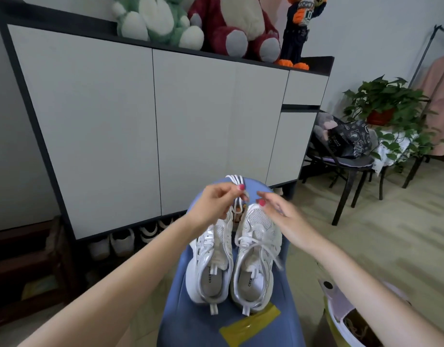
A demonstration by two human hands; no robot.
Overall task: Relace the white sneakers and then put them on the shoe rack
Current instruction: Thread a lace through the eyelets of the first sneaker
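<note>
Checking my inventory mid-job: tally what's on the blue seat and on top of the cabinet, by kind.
White sneakers: 2, left sneaker and right sneaker, on the blue seat
Loose white lace bundle: 1, in the left hand grip
Yellow tape strip: 1
Plush toys on the cabinet: 2, green plush and red plush
Brick figure: 1
Total: 7

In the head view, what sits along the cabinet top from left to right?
Green plush toy → dark red plush toy → brick-built figure with orange feet.
</note>
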